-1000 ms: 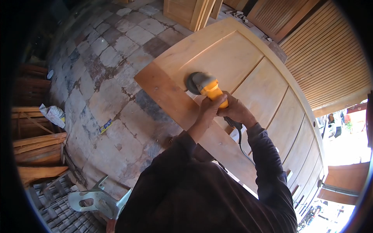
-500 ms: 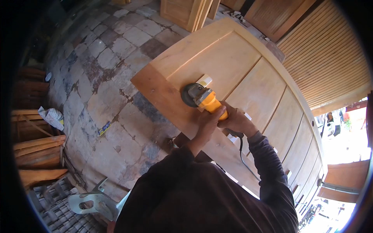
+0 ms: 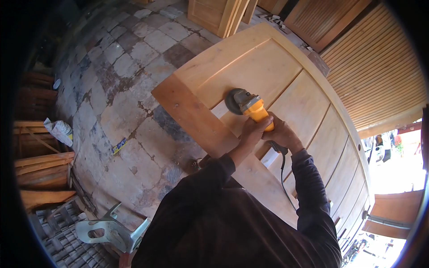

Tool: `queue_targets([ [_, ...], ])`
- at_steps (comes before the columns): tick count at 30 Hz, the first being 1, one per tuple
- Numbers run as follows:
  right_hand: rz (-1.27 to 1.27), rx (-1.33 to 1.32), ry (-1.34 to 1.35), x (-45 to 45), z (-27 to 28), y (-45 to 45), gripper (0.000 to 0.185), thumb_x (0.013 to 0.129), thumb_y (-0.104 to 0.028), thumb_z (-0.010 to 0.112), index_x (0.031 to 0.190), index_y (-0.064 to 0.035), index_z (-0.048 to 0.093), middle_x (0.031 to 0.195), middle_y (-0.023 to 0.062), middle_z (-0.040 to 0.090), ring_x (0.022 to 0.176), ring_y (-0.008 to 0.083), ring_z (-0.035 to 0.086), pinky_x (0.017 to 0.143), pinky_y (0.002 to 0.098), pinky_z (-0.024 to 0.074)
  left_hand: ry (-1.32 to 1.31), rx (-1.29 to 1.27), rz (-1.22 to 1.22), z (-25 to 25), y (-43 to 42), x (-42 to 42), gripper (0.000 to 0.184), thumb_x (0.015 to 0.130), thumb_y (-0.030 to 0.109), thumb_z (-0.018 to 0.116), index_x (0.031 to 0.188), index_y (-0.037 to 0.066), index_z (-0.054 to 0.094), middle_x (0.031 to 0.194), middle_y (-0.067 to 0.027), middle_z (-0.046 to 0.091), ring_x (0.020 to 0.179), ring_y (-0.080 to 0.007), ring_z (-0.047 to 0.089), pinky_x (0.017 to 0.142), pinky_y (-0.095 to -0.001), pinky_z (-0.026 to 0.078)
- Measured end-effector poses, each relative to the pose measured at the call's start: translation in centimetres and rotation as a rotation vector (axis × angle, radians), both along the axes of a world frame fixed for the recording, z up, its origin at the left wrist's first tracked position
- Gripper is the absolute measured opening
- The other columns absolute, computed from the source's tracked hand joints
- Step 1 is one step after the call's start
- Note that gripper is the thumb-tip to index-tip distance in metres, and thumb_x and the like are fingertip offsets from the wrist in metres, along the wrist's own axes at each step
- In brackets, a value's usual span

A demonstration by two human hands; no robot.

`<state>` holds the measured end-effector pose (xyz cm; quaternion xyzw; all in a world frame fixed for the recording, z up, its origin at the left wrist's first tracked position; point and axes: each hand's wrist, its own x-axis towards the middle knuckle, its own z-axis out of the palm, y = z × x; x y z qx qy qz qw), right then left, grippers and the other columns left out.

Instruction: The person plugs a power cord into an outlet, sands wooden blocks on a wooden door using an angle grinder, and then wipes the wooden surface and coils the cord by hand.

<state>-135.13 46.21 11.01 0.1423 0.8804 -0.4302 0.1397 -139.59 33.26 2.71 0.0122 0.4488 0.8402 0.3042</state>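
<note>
A yellow and grey power tool [image 3: 254,106] with a round dark disc lies over the pale wooden door panel [image 3: 286,89]. Its body is gripped by both hands: my left hand [image 3: 253,132] is closed on the near side, and my right hand [image 3: 284,134] wraps the rear end. The disc is over the panel near its darker end board [image 3: 183,102]. From the tool's rear a black cord [image 3: 283,176] curves down across the door. White rectangular patches [image 3: 220,109] show beside the disc and below my right hand. Some fingers are hidden behind the tool.
Worn stone tiles [image 3: 129,111] cover the floor at left. A pale green plastic chair [image 3: 111,232] stands at lower left, below stacked wood [image 3: 44,165] and a white sack [image 3: 60,131]. Slatted panels [image 3: 380,67] lean at upper right; other wooden doors [image 3: 208,15] stand at the top.
Both hands and the tool have moved right and slightly up over the door since half a second ago. The white patches beside the tool now show in different places.
</note>
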Motion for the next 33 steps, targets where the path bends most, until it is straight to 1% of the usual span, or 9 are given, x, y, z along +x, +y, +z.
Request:
queue_targets([
  [6,0.011,-0.09,0.002,-0.5,-0.4,0.1,0.078,0.079,-0.025,0.088,0.149,-0.0114,0.056,0.119,0.0164,0.076,0.113,0.03,0.074,0.097,0.0409,0.0574,-0.003,-0.047,0.018,0.2,-0.2,-0.5,0.036,0.098,0.027,0.079,0.12,0.001,0.068,0.109,-0.0084,0.072,0.098,-0.0156,0.071,0.086,-0.0316,0.059],
  [9,0.099,-0.094,0.084,-0.4,-0.8,-0.9,0.079,0.08,-0.025,0.086,0.151,-0.0132,0.053,0.116,0.0181,0.076,0.11,0.0321,0.075,0.096,0.0409,0.0576,0.024,-0.093,0.075,0.3,-1.8,0.0,0.035,0.099,0.025,0.078,0.122,0.001,0.067,0.11,-0.008,0.072,0.099,-0.0149,0.071,0.086,-0.0315,0.058],
  [12,0.158,-0.1,0.04,-0.5,0.7,-3.1,0.074,0.079,-0.019,0.085,0.146,-0.0106,0.056,0.117,0.0149,0.076,0.109,0.0276,0.075,0.094,0.039,0.0566,0.007,-0.084,0.129,1.2,-4.4,1.3,0.034,0.1,0.023,0.077,0.124,0.0,0.065,0.111,-0.0071,0.071,0.1,-0.0137,0.07,0.087,-0.0306,0.058],
  [14,0.199,-0.094,0.025,-0.8,1.3,-3.7,0.076,0.08,-0.022,0.085,0.149,-0.0117,0.054,0.115,0.0168,0.076,0.108,0.0313,0.076,0.094,0.0402,0.0572,-0.028,-0.071,0.154,1.6,-5.3,1.8,0.035,0.101,0.022,0.076,0.125,-0.001,0.065,0.111,-0.0064,0.07,0.1,-0.0127,0.07,0.087,-0.0297,0.057],
  [16,0.234,-0.109,-0.007,-1.2,2.2,-4.2,0.079,0.082,-0.025,0.083,0.152,-0.0136,0.05,0.112,0.0189,0.076,0.106,0.0357,0.075,0.093,0.0412,0.0579,-0.079,-0.041,0.132,2.1,-5.6,1.4,0.035,0.102,0.022,0.075,0.126,-0.001,0.064,0.111,-0.0058,0.07,0.1,-0.0122,0.069,0.088,-0.0287,0.057],
  [19,0.184,-0.028,-0.012,-1.7,1.3,-3.5,0.079,0.081,-0.023,0.085,0.151,-0.0125,0.051,0.113,0.0179,0.076,0.104,0.0322,0.076,0.092,0.0412,0.0584,-0.072,-0.055,0.062,2.3,-5.2,0.2,0.036,0.102,0.025,0.075,0.126,0.0,0.065,0.11,-0.0057,0.07,0.098,-0.0118,0.069,0.086,-0.0283,0.057],
  [22,0.102,-0.066,0.039,-2.3,1.0,-1.9,0.077,0.082,-0.029,0.086,0.149,-0.0121,0.053,0.113,0.019,0.077,0.108,0.0347,0.075,0.095,0.0411,0.0576,-0.076,-0.112,-0.001,2.1,-3.3,-1.7,0.039,0.1,0.03,0.076,0.124,0.0,0.067,0.11,-0.0064,0.071,0.095,-0.0122,0.07,0.082,-0.029,0.058],
  [26,0.03,-0.059,0.062,-3.0,-0.2,1.1,0.077,0.079,-0.028,0.089,0.147,-0.0106,0.056,0.117,0.0165,0.077,0.109,0.0301,0.075,0.095,0.0399,0.0574,-0.049,-0.156,-0.04,1.3,0.3,-3.4,0.044,0.096,0.035,0.078,0.121,-0.001,0.07,0.107,-0.0077,0.072,0.093,-0.0143,0.072,0.077,-0.0297,0.06],
  [33,-0.015,-0.145,0.067,-4.1,-1.5,3.7,0.077,0.077,-0.026,0.09,0.144,-0.0067,0.059,0.119,0.0146,0.076,0.111,0.0241,0.073,0.097,0.0369,0.0569,-0.056,-0.131,-0.084,1.1,2.8,-5.1,0.046,0.095,0.035,0.079,0.121,-0.002,0.07,0.105,-0.0099,0.073,0.089,-0.0175,0.073,0.073,-0.0315,0.061],
])
